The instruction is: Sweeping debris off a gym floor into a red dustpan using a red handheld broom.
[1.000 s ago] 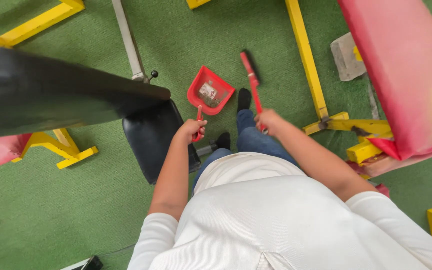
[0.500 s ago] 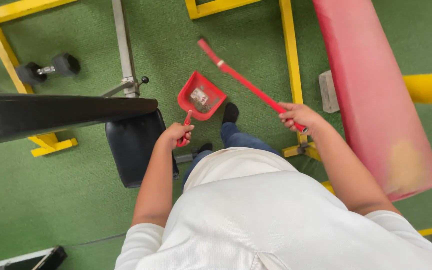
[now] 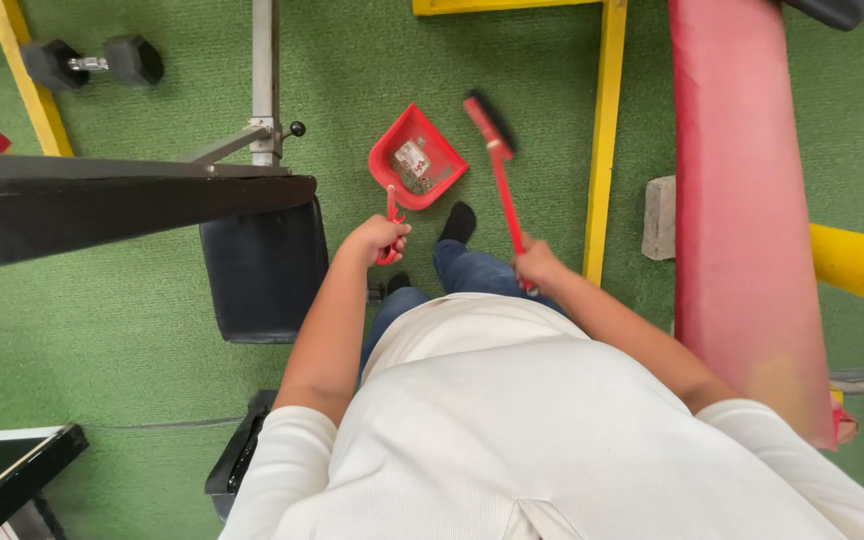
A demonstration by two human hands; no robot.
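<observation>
Green carpet-like flooring [image 3: 132, 370] fills the view, crossed by yellow frame bars [image 3: 603, 140] and a long red padded bench [image 3: 742, 200] on the right. A black padded seat [image 3: 264, 268] and a dark bar [image 3: 102, 205] sit to the left, with a dumbbell [image 3: 92, 62] near the top left corner. The person, seen from above in a white top and blue jeans, stands over a red dustpan [image 3: 416, 160] that hangs just above the floor, ahead of the feet. The left hand [image 3: 380, 238] is closed around the dustpan's handle; the pan holds some litter (small scraps, too small to tell apart). The right hand [image 3: 535, 264] is wrapped around the handle of a red brush [image 3: 497, 165], whose dark bristle end points away from the person, just to the right of the dustpan and apart from it.
</observation>
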